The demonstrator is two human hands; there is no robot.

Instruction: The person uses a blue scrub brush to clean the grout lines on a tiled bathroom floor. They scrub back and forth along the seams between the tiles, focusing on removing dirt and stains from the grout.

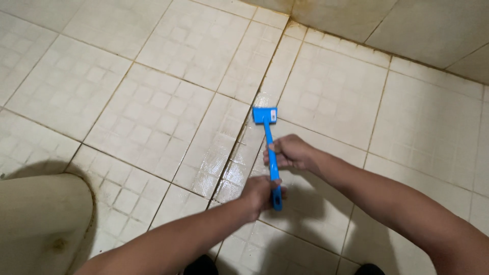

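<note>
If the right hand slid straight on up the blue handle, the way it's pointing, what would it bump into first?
Most likely the brush's own blue head, pressed to the tiled floor. The right hand grips the blue handle partway up, and nothing else shows between. Beyond lies bare tile to the wall.

Your two forearms come into the head view bare from elbow to fingertip, with no sleeves, gloves, watch or rings showing on either. Your left hand sits toward six o'clock and your right hand just past it toward four o'clock. At the bottom edge, two dark rounded shapes show, too cropped to identify.
</note>
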